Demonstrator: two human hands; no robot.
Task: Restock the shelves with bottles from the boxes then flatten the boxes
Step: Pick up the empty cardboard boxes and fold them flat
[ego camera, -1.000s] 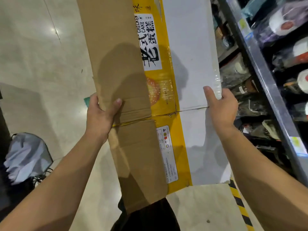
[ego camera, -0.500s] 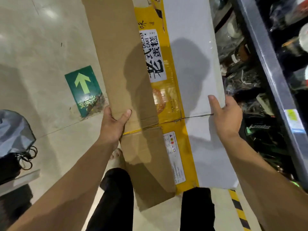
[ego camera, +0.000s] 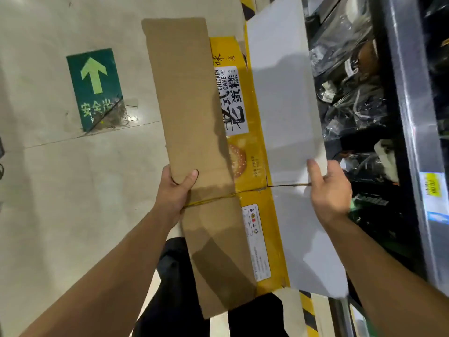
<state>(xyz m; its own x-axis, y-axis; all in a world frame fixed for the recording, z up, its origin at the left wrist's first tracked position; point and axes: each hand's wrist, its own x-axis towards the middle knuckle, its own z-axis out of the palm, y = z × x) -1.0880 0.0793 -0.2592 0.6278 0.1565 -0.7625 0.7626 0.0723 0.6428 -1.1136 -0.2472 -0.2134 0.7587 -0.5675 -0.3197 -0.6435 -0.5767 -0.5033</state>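
Flattened box [ego camera: 189, 105] in left hand [ego camera: 173, 190], right hand [ego camera: 330, 193], probably aloft.

**Tiled floor and a stocked shelf along its right side**

The pale floor [ego camera: 60, 190] is glossy tile with a thin joint line [ego camera: 97, 138] running across it. A green arrow sticker [ego camera: 94, 86] with light green characters is stuck flat on it, its lower right corner worn away and grimy. A small pale scrap [ego camera: 132, 102] lies just beside that corner. A black-and-yellow hazard stripe [ego camera: 307, 310] runs along the floor beside the shelf [ego camera: 408, 117], whose grey metal edge carries a yellow price label [ego camera: 431, 184]. Goods in clear plastic bags [ego camera: 352, 113] crowd the lower level.
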